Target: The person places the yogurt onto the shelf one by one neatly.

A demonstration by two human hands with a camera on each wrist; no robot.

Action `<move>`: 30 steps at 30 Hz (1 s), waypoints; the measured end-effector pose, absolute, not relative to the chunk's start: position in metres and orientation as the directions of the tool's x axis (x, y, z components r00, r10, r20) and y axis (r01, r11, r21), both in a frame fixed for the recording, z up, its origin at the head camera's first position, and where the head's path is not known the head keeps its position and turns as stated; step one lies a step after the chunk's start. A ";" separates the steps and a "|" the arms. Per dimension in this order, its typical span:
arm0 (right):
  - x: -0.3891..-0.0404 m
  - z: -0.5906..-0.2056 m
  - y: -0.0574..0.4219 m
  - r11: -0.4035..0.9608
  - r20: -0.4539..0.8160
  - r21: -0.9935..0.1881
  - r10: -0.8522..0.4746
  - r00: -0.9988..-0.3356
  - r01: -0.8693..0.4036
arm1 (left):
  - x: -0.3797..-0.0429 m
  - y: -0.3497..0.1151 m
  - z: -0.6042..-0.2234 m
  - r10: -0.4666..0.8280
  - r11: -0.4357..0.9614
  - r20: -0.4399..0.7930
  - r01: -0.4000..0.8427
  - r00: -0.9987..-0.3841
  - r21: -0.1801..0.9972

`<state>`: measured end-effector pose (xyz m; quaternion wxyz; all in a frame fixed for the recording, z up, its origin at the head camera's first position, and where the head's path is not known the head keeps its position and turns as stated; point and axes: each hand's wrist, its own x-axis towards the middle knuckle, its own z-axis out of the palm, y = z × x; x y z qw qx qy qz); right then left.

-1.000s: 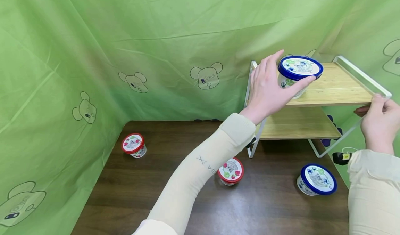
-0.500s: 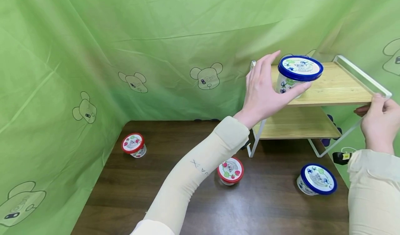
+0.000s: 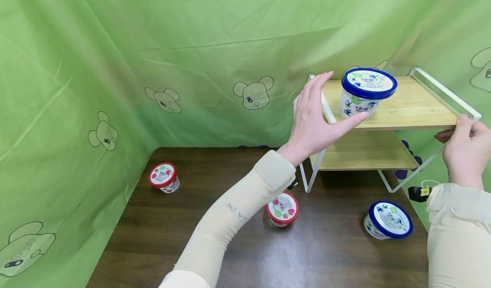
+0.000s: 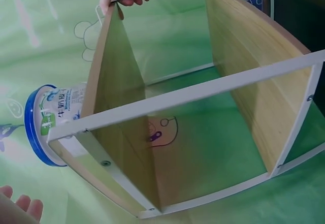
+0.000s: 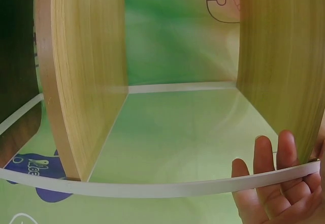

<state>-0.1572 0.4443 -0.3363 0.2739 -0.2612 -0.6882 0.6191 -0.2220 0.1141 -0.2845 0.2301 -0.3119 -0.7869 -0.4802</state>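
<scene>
Head view, shelved tub [image 3: 367, 93], blue-lidded, blueberry-printed

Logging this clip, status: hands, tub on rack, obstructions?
Left hand beside tub, fingers extended. Right hand grips rack. Tub upright on rack's top. Left thumb overlaps tub in head view; contact unclear.

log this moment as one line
blue-lidded tub: upright on upper shelf | left hand: open beside tub | right hand: grips upper shelf corner
</scene>
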 end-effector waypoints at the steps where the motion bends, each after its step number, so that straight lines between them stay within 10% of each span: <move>1: -0.157 -0.337 0.445 0.097 0.053 -0.995 0.699 -0.713 0.021 | -0.222 0.113 -0.286 0.272 0.344 0.659 0.711 -0.701 0.614; 30: -0.156 -0.337 0.441 0.150 0.072 -0.987 0.716 -0.695 0.053 | -0.228 0.077 -0.340 0.267 0.327 0.633 0.687 -0.726 0.649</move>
